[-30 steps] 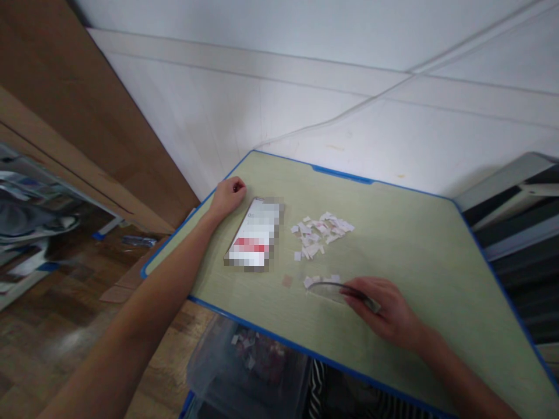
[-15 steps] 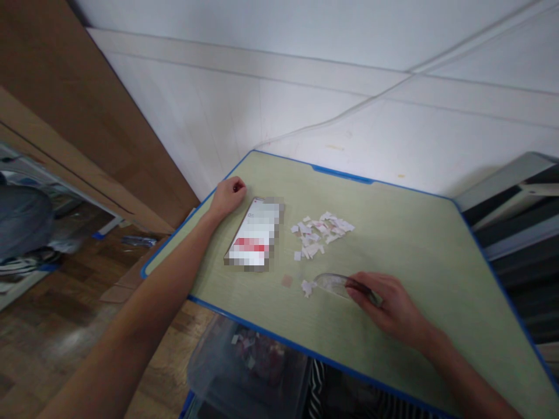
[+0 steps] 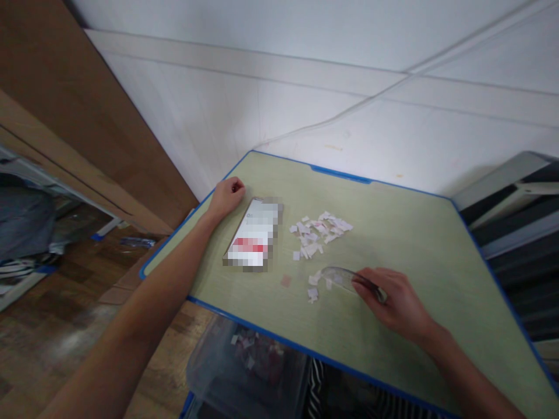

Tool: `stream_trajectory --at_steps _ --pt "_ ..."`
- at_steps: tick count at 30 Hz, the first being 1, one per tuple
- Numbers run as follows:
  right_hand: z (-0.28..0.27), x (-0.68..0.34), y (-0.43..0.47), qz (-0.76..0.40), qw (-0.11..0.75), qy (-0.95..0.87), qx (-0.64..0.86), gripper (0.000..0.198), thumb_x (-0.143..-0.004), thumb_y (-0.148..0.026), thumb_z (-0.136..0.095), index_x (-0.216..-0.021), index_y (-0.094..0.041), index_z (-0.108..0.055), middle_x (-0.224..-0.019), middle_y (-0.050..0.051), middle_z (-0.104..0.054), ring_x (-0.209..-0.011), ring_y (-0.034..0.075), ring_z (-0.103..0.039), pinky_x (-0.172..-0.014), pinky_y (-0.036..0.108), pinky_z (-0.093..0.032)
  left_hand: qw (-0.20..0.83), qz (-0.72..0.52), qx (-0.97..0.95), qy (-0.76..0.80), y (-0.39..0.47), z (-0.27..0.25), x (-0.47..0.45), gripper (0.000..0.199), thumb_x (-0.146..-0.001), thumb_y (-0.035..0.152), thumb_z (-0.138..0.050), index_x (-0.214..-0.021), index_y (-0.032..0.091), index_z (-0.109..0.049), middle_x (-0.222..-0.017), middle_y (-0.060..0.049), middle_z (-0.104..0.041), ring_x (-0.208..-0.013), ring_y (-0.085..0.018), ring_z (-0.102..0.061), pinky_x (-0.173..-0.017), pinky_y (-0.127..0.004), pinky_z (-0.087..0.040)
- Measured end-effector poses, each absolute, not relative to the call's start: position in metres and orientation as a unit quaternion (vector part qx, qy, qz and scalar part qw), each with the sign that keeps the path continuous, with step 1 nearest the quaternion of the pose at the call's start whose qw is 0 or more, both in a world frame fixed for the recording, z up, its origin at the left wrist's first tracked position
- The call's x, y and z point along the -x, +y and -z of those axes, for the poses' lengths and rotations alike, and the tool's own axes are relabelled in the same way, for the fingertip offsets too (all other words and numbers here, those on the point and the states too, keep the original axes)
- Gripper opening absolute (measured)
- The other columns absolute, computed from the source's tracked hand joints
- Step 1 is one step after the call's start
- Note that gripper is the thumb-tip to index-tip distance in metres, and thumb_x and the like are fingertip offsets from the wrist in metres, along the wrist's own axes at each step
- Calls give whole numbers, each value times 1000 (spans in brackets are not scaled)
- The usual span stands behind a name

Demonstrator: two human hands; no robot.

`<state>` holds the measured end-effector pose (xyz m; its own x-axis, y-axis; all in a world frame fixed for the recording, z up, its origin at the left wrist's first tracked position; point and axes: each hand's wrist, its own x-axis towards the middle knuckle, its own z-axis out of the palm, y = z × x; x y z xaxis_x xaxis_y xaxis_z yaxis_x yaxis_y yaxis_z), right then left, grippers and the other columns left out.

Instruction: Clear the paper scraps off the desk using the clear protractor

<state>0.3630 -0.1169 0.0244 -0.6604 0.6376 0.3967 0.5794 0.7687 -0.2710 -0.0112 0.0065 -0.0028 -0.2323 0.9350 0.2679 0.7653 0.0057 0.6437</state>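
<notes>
My right hand [image 3: 395, 299] is closed round one end of a thin comb [image 3: 343, 276], which is see-through with a curved, darker back. The comb's far end is over a few small paper scraps [image 3: 313, 293] near the front of the table; some show through or beneath it, and I cannot tell whether they touch it. Behind them lies a larger loose heap of white paper scraps [image 3: 321, 233]. At the back left, my left hand [image 3: 227, 195] rests on the tabletop with its fingers curled; what they hold, if anything, is hidden. Beside it lies a phone [image 3: 253, 233], its screen partly blurred.
The pale green table [image 3: 406, 227] has a blue rim and stands against a white wall [image 3: 327, 105]. One pinkish scrap [image 3: 285, 281] lies near the front. Below the front edge is a clear plastic box [image 3: 244, 372]. Folded metal-framed furniture [image 3: 519, 203] stands on the right.
My right hand and the comb have shifted slightly right and up. The small scraps near its tip have spread apart, some now beneath the comb. My left hand has stayed put.
</notes>
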Motion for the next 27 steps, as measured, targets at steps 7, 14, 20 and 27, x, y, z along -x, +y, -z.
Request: stream_trajectory --at_steps 7,14,20,27 --pt "-26 -361 -118 -43 296 -893 335 22 -91 -18 -48 -72 -17 -58 -53 0 -58 -44 12 -55 -48 22 -43 115 -365 -609 694 7 5 13 5 -71 19 -50 -66 19 -50 -64 0 -53 -63 -14 -47 -65 -28 -38" --pt "-26 -361 -118 -74 288 -894 336 19 -90 -17 -49 -74 -17 -59 -54 -1 -59 -44 11 -56 -48 21 -44 111 -361 -613 694 6 5 12 5 -71 21 -49 -67 19 -50 -65 0 -54 -64 -14 -47 -66 -29 -38" --pt "-30 -363 -123 -137 264 -907 297 15 -88 -16 -51 -77 -17 -61 -58 0 -64 -50 12 -60 -52 21 -46 113 -357 -612 697 6 2 11 4 -70 20 -48 -66 19 -48 -64 0 -52 -62 -14 -46 -65 -29 -38" --pt "-35 -361 -124 -174 258 -903 295 17 -89 -17 -50 -76 -18 -61 -57 0 -63 -50 11 -59 -52 21 -45 114 -354 -611 699 5 0 9 5 -70 20 -48 -65 20 -48 -63 0 -51 -62 -14 -46 -64 -29 -37"
